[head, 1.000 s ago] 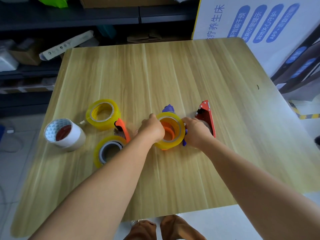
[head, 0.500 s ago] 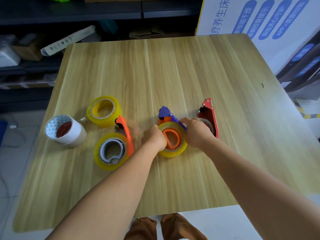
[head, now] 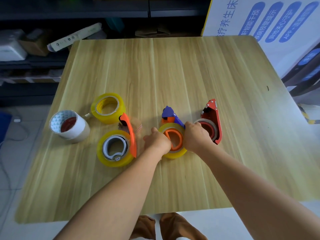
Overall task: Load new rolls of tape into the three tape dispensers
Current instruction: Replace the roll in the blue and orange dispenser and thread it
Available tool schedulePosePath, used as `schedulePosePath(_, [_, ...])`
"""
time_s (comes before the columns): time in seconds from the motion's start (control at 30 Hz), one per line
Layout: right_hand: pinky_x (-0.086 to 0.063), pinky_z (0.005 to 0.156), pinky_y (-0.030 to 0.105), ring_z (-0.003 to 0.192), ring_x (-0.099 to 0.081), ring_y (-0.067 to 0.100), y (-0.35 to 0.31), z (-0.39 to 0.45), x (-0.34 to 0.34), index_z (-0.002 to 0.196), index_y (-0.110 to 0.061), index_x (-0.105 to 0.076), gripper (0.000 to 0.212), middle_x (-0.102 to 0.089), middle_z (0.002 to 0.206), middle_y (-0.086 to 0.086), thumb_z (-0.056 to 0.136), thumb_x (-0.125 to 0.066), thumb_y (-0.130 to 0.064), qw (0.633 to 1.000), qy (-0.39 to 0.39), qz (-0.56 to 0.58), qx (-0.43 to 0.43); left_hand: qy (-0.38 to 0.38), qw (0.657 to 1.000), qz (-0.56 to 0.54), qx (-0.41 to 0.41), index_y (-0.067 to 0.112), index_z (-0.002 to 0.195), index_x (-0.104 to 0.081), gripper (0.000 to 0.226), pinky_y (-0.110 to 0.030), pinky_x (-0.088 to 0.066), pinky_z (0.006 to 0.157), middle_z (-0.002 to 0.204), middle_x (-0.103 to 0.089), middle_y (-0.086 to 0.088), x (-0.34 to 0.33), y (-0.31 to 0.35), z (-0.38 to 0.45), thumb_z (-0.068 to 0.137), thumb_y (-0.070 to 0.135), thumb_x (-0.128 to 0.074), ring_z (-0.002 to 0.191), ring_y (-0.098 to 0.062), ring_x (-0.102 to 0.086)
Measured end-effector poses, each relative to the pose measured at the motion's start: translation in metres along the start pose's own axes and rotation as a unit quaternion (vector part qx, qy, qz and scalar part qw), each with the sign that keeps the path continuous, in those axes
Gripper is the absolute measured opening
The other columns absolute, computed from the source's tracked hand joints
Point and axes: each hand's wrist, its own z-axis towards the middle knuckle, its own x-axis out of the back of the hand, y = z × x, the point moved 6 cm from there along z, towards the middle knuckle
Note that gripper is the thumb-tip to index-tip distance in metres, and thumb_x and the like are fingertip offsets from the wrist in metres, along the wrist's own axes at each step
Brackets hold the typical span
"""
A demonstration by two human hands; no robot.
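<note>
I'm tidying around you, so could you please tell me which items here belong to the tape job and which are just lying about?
In the job:
- purple dispenser with yellow roll, gripped by left hand and right hand
- red dispenser
- orange dispenser
- spare yellow roll
- white roll

Lying about:
- long carton
- poster board

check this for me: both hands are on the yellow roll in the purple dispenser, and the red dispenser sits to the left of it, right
Not quite. The head view shows the left hand and right hand on either side of the yellow roll seated on the purple dispenser, but the red dispenser lies to its right, not its left. The dispenser to its left is the orange-handled one.
</note>
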Motion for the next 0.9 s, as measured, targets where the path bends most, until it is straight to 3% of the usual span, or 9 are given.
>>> schedulePosePath(0.1, [-0.046,0.068,0.03,0.089,-0.059,0.028,-0.005,-0.001,0.0,0.127,-0.005,-0.046,0.04,-0.046,0.124,0.018,0.087,-0.053,-0.007,0.998,-0.029,-0.047,0.002,0.008,1.0,0.015,-0.011,0.009,0.133,-0.04,0.045,-0.039,-0.055,0.085,0.131,-0.05,-0.016,0.007,0.002,0.001,0.092,0.023,-0.05,0.105,-0.037,-0.062])
schedulePosePath(0.23, [-0.047,0.071,0.028,0.086,-0.056,0.024,-0.01,-0.002,0.001,0.124,-0.004,-0.05,0.036,-0.055,0.117,0.015,0.089,-0.054,-0.01,0.993,-0.049,-0.105,0.022,0.023,1.0,-0.006,-0.021,0.007,0.129,-0.044,0.039,-0.045,-0.056,0.086,0.13,-0.053,-0.016,0.011,0.003,0.001,0.092,0.015,-0.05,0.105,-0.04,-0.062])
schedulePosePath(0.33, [-0.047,0.077,0.03,0.093,-0.052,0.024,-0.014,-0.002,0.001,0.125,-0.004,-0.05,0.037,-0.052,0.117,0.014,0.089,-0.055,-0.011,0.993,-0.028,-0.107,0.031,0.032,0.999,0.025,-0.032,0.007,0.133,-0.039,0.043,-0.041,-0.053,0.09,0.136,-0.048,-0.016,0.011,0.002,0.001,0.092,0.013,-0.049,0.115,-0.038,-0.057])
schedulePosePath(0.43, [-0.044,0.089,0.034,0.115,-0.044,0.028,-0.019,0.001,-0.006,0.134,-0.007,-0.038,0.052,-0.045,0.125,0.012,0.087,-0.058,-0.012,0.998,0.028,-0.042,0.035,0.023,0.997,0.044,-0.057,0.01,0.139,-0.033,0.05,-0.04,-0.049,0.089,0.139,-0.044,-0.015,0.011,0.004,-0.001,0.092,0.017,-0.05,0.124,-0.036,-0.049])
schedulePosePath(0.6, [-0.039,0.098,0.037,0.12,-0.045,0.03,-0.024,0.008,-0.024,0.146,-0.01,-0.015,0.07,-0.044,0.133,0.012,0.089,-0.056,-0.015,0.995,0.072,0.002,0.069,0.023,0.998,0.007,-0.052,0.014,0.142,-0.025,0.058,-0.044,-0.055,0.087,0.13,-0.053,-0.014,0.017,0.002,-0.001,0.091,0.014,-0.052,0.108,-0.036,-0.06])
schedulePosePath(0.7, [-0.035,0.105,0.036,0.126,-0.041,0.028,-0.024,0.01,-0.028,0.15,-0.011,-0.003,0.083,-0.037,0.142,0.011,0.089,-0.059,-0.023,0.993,0.077,0.003,0.086,0.015,0.996,0.028,-0.085,0.026,0.15,-0.019,0.066,-0.044,-0.054,0.089,0.132,-0.053,-0.011,0.016,0.003,-0.001,0.092,0.015,-0.049,0.113,-0.033,-0.058])
schedulePosePath(0.77, [-0.033,0.107,0.035,0.13,-0.038,0.027,-0.025,0.007,-0.026,0.15,-0.012,-0.006,0.085,-0.03,0.148,0.009,0.088,-0.061,-0.029,0.99,0.093,0.019,0.102,0.014,0.994,0.036,-0.098,0.03,0.148,-0.023,0.064,-0.044,-0.051,0.094,0.134,-0.051,-0.011,0.014,0.003,0.004,0.092,0.013,-0.047,0.123,-0.033,-0.05])
schedulePosePath(0.83, [-0.03,0.108,0.035,0.131,-0.034,0.027,-0.03,0.0,-0.022,0.148,-0.011,-0.014,0.08,-0.026,0.149,0.007,0.087,-0.059,-0.036,0.982,0.132,0.024,0.131,0.02,0.992,0.066,-0.101,0.029,0.147,-0.028,0.063,-0.042,-0.042,0.106,0.139,-0.049,-0.01,0.013,0.002,0.008,0.091,0.01,-0.048,0.143,-0.03,-0.024])
schedulePosePath(0.9, [-0.028,0.109,0.038,0.134,-0.029,0.027,-0.035,-0.005,-0.024,0.147,-0.012,-0.016,0.083,-0.023,0.15,0.006,0.084,-0.06,-0.042,0.98,0.141,0.019,0.142,0.029,0.991,0.074,-0.105,0.028,0.145,-0.033,0.061,-0.041,-0.036,0.111,0.143,-0.046,-0.009,0.013,0.001,0.01,0.09,0.009,-0.049,0.149,-0.025,0.001])
